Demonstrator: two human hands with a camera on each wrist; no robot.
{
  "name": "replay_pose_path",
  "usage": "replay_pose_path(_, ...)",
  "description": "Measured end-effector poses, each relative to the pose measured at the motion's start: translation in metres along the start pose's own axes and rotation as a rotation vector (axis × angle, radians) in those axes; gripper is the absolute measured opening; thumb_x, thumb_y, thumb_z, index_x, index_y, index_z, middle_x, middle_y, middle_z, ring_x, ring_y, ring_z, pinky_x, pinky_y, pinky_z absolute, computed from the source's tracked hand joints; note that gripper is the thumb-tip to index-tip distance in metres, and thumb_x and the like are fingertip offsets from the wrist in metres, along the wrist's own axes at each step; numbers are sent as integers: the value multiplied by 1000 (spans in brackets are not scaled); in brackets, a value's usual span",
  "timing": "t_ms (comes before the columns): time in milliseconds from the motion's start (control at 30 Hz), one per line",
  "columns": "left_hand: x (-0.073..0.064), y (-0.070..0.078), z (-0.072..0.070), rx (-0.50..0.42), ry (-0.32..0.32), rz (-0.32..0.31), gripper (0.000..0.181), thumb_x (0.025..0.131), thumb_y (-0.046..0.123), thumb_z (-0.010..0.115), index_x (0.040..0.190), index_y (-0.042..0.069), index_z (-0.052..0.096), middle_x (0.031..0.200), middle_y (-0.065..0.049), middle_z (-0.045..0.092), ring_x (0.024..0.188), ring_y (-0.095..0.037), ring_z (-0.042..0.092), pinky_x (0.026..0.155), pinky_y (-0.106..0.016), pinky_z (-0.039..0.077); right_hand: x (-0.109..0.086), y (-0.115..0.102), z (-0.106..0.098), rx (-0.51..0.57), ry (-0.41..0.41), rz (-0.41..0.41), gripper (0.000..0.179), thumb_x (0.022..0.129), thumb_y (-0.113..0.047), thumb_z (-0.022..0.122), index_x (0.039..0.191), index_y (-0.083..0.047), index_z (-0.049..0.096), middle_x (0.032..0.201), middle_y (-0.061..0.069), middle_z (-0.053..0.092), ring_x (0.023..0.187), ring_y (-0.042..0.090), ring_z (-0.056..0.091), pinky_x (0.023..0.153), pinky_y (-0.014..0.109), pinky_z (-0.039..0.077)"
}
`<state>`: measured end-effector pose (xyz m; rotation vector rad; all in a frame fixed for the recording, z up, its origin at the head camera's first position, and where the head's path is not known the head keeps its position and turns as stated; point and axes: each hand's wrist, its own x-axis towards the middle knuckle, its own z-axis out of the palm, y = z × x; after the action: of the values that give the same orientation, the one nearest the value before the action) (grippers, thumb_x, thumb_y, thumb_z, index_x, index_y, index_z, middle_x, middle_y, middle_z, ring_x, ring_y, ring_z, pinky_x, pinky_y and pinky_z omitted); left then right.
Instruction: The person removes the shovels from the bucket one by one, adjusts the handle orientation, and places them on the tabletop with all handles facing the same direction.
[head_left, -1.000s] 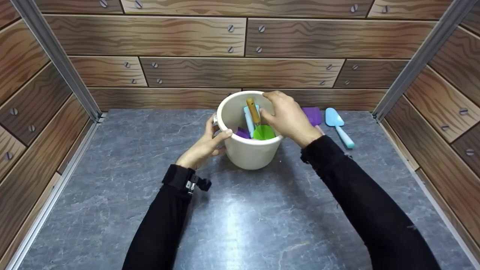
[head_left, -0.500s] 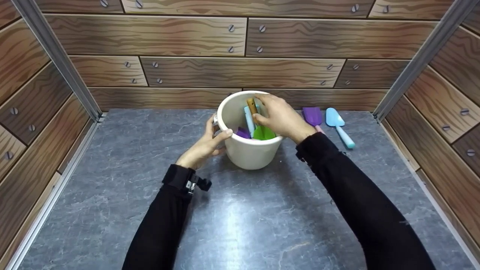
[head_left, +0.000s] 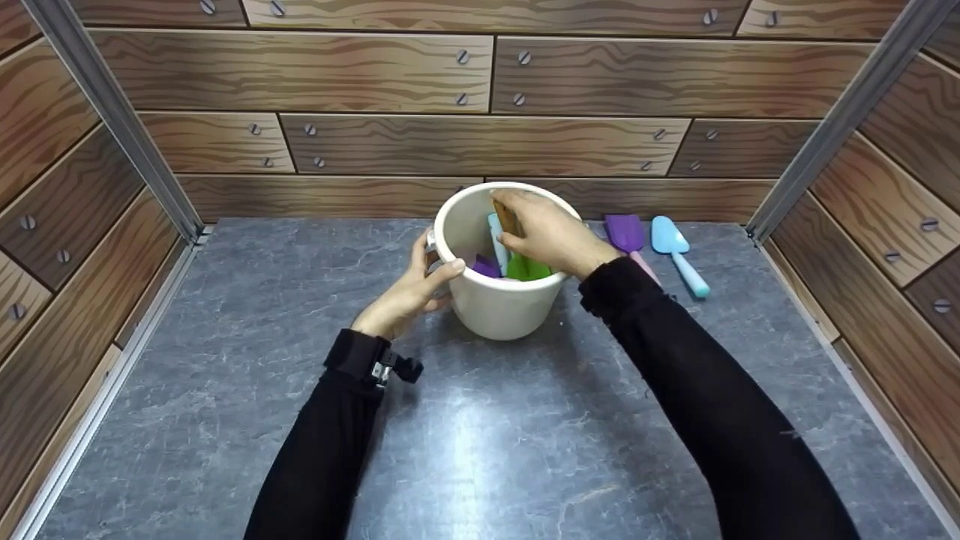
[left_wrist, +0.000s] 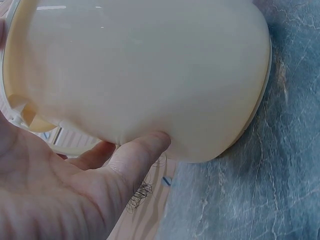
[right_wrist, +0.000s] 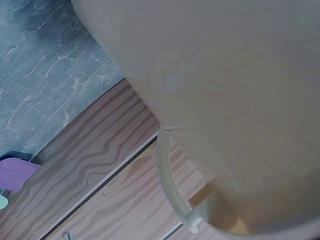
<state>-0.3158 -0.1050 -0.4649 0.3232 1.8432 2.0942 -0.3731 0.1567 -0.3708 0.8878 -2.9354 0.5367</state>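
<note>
A cream bucket (head_left: 501, 311) stands upright on the grey floor. My left hand (head_left: 405, 292) grips its left side, thumb over the rim and fingers against the wall; the left wrist view shows a finger pressed to the wall (left_wrist: 170, 75). Inside are a green trowel (head_left: 527, 268) with a wooden handle, a light blue handle (head_left: 497, 238) and a purple piece (head_left: 486, 265). My right hand (head_left: 551, 232) reaches over the bucket's right rim and holds the wooden handle between thumb and fingers. In the right wrist view the bucket wall hides these fingers.
Right of the bucket lie a purple shovel (head_left: 625, 231) with a pink handle and a light blue trowel (head_left: 679, 251). Wood-patterned walls (head_left: 390, 142) close off the back and sides, with metal posts (head_left: 832, 112) at the corners.
My right hand has moved left from the bucket's right rim to the wooden handle, its fingers closing around it. The left hand and the bucket have stayed in place.
</note>
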Motion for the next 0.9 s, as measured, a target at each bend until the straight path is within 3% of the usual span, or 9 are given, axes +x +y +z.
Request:
replay_pose_path(200, 0, 0, 0, 0, 2, -3, 121, 106, 43, 79, 188, 31, -8, 199, -16, 2, 180, -52, 28, 141, -75, 39, 0, 1, 1, 67, 23, 15, 61, 115, -19, 74, 169, 2, 56, 157, 22, 72, 147, 38, 68, 132, 55, 56)
replay_pose_path(400, 1, -1, -1, 3, 8, -6, 120, 106, 42, 79, 188, 30, -7, 199, -17, 3, 180, -52, 28, 142, -74, 39, -2, 2, 2, 172, 74, 31, 46, 114, -13, 74, 155, 4, 64, 140, 22, 75, 136, 39, 76, 122, 54, 64)
replay_pose_path(700, 1, -1, -1, 18, 8, 3, 121, 105, 45, 80, 189, 30, -6, 199, -18, 4, 179, -52, 30, 141, -73, 42, -4, 3, 0, 332, 116, 116, 37, 111, -7, 78, 145, 5, 71, 137, 24, 80, 130, 42, 80, 116, 54, 69)
replay_pose_path(900, -1, 0, 0, 26, 8, 2, 119, 106, 44, 78, 188, 31, -7, 199, -18, 4, 180, -51, 29, 139, -76, 43, -4, 4, -3, 363, 121, 125, 33, 110, -9, 81, 140, 2, 75, 134, 22, 82, 129, 39, 81, 117, 53, 68)
